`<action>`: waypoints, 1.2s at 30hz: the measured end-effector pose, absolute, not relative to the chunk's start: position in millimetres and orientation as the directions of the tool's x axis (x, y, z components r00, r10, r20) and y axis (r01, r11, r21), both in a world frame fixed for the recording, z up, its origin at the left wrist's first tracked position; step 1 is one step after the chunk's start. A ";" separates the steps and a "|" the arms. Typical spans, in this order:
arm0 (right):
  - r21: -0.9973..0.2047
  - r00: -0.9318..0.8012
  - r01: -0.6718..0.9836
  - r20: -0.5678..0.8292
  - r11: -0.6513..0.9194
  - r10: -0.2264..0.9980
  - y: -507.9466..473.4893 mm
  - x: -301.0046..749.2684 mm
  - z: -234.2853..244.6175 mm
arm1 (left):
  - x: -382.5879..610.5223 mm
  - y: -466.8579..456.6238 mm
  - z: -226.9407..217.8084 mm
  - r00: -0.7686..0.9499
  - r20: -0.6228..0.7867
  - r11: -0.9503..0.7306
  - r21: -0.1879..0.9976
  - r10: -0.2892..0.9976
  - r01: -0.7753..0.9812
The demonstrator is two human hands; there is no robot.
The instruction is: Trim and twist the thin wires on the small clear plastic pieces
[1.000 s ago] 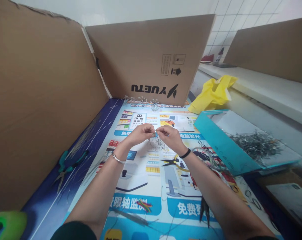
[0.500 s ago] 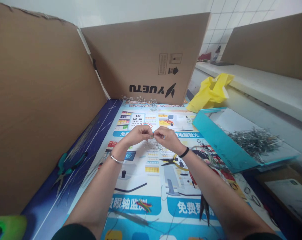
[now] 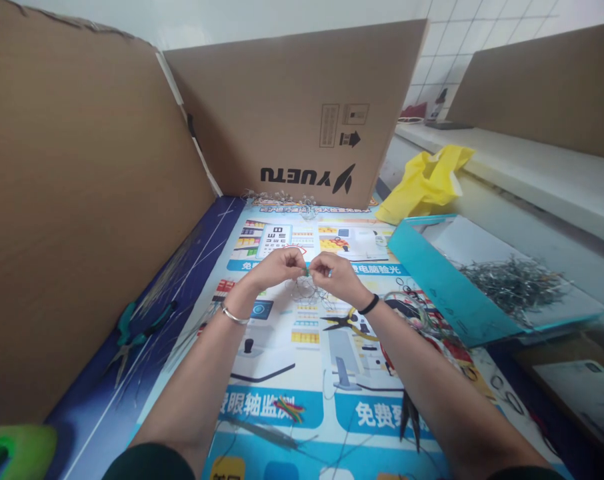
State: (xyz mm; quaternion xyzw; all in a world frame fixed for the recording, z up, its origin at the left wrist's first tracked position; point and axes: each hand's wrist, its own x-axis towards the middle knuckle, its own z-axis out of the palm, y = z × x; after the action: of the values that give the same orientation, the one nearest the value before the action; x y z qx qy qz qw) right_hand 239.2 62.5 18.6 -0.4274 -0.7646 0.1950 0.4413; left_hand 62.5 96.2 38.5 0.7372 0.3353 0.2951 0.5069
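Observation:
My left hand (image 3: 283, 266) and my right hand (image 3: 333, 271) meet over the middle of the printed mat, fingertips pinched and almost touching. Between them is a thin wire piece (image 3: 306, 291) whose fine silvery loops hang below the fingers. A small greenish bit shows at the fingertips, too small to name. Just under my right wrist lie yellow-handled pliers (image 3: 343, 323) with dark jaws. Closer to me are a bundle of coloured strips (image 3: 289, 409) and several straight wires (image 3: 262, 435). Dark-tipped cutters (image 3: 409, 421) are partly covered by my right forearm.
On the right a turquoise box (image 3: 452, 293) holds a heap of wire pieces (image 3: 515, 290); a yellow bag (image 3: 425, 187) sits behind it. Teal-handled pliers (image 3: 127, 340) lie at left among loose wires. Cardboard panels (image 3: 282, 113) stand at the back and left. A green object (image 3: 25, 450) is at lower left.
Both hands stay in almost the same place, still pinching. A green bit shows more clearly between the fingertips. The whole view has shifted slightly.

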 end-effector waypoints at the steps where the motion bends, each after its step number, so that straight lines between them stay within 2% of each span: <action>1: -0.683 -0.245 0.476 0.503 0.555 0.829 62.6 239.3 18.1 | 62.6 96.5 37.7 0.599 0.097 -0.263 0.945 0.795 0.196; 8: -0.741 -0.279 0.428 0.436 0.518 0.855 62.2 241.8 20.8 | 63.5 98.6 32.9 0.599 0.121 -0.278 0.944 0.792 0.177; 20: -0.859 -0.254 0.378 0.261 0.344 0.931 68.4 246.0 18.7 | 62.8 98.7 33.0 0.652 0.097 -0.280 0.942 0.752 0.183; 36: -0.867 -0.361 0.364 0.204 0.339 0.910 67.6 251.3 20.7 | 62.0 97.0 38.2 0.643 0.077 -0.292 0.927 0.762 0.235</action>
State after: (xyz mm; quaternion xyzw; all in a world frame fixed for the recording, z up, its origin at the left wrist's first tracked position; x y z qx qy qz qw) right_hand 251.3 67.6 20.7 -0.4343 -0.7337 0.3768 0.3620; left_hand 62.0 97.0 38.2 0.7584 0.3286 0.2659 0.4961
